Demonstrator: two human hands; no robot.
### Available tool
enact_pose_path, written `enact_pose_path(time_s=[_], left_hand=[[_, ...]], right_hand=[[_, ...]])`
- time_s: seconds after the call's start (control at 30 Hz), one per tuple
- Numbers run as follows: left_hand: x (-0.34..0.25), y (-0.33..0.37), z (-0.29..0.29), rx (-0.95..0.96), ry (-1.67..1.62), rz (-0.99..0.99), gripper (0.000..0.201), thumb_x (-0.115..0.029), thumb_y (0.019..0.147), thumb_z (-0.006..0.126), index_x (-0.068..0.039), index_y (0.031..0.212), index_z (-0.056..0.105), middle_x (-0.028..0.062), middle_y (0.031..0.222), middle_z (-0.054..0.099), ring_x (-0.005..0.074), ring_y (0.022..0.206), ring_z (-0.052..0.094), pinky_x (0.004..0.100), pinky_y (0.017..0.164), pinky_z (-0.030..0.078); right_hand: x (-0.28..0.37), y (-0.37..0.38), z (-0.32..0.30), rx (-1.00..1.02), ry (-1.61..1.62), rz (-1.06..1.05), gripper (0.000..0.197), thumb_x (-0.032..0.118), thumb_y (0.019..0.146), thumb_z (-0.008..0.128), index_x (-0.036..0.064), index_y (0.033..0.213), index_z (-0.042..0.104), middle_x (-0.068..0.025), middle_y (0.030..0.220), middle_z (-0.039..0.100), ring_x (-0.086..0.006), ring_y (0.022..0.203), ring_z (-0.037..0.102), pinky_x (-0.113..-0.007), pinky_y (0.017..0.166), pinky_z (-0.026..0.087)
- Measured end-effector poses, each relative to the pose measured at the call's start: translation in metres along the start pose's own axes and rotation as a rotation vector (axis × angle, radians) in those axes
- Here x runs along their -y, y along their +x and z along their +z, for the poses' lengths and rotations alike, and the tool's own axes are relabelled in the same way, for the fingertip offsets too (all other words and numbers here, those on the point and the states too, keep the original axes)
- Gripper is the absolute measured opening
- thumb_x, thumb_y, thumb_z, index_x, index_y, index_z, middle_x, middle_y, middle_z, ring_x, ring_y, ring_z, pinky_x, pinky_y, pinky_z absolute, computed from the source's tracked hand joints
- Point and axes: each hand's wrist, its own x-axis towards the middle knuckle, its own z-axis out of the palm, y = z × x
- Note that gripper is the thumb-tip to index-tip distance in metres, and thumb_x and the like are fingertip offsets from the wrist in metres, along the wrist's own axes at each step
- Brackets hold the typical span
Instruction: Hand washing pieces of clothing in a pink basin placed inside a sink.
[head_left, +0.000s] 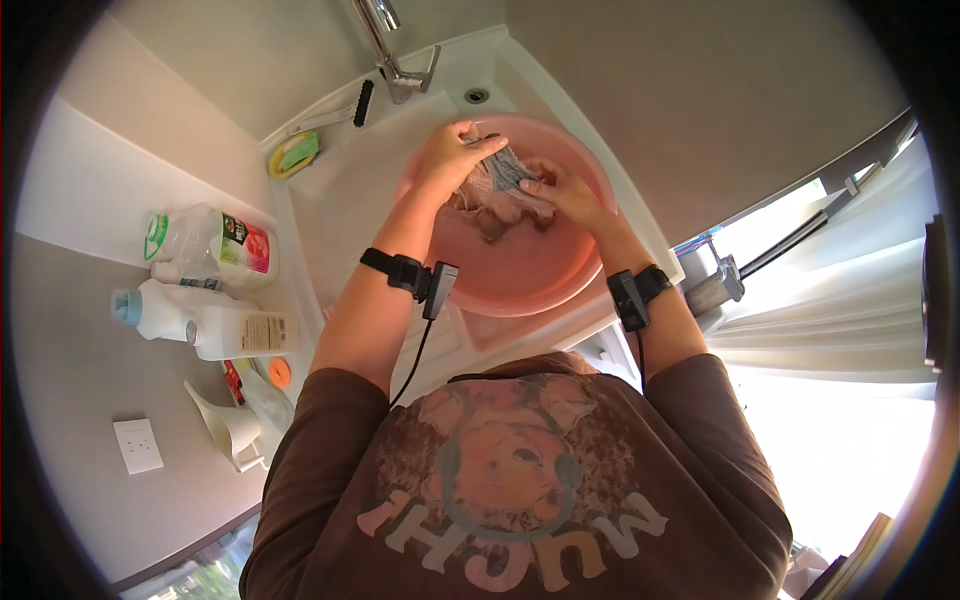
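Note:
My left hand (460,162) pinches a wet, pale pinkish cloth (508,172) with a grey-blue strip between thumb and fingers. From the other side, my right hand (566,196) grips the same cloth, its thumb on the grey-blue part. Both hands hold the cloth up over the far half of a round pink basin (592,250). Its lower folds hang down toward the water in the basin; whether they dip in, I cannot tell. What kind of garment or cloth it is does not show.
The basin stands in a white sink (350,210) below a chrome faucet (400,75). A brush (363,104) and a yellow dish with a green bar (298,151) lie at the far left rim. Left stand a clear jug (200,240) and white bottles (245,332).

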Motion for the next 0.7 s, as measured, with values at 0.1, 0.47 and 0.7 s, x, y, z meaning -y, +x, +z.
enact_pose_path(time_s=[0.1,0.47,0.7], left_hand=[[-0.003,-0.002,-0.009,0.031,-0.131,-0.007,0.031,-0.02,0.076,0.079,-0.011,0.073,0.05,-0.0039,0.073,0.049,0.0078,0.065,0.046,0.0235,0.059,0.039],[0.044,0.01,-0.011,-0.006,0.052,-0.094,0.032,-0.017,0.079,0.073,-0.002,0.105,0.062,0.0117,0.1,0.066,0.0194,0.096,0.061,0.032,0.082,0.049],[0.101,0.01,0.023,0.374,1.02,0.131,0.075,-0.03,0.077,0.075,-0.012,0.141,0.041,0.0196,0.144,0.039,0.04,0.13,0.039,0.0484,0.105,0.036]], right_hand=[[-0.001,-0.007,-0.021,0.275,-0.103,0.236,0.043,0.029,0.079,0.076,0.0017,0.109,0.062,-0.0074,0.102,0.063,-0.0154,0.093,0.058,-0.029,0.085,0.045],[-0.006,0.002,-0.042,-0.103,-0.705,0.253,0.052,0.016,0.075,0.072,0.0013,0.121,0.055,-0.0179,0.109,0.061,-0.0285,0.1,0.061,-0.039,0.087,0.049],[-0.021,-0.015,0.029,-0.083,-0.957,0.435,0.086,0.018,0.074,0.073,0.0175,0.147,0.027,-0.0186,0.146,0.035,-0.041,0.133,0.036,-0.044,0.109,0.034]])
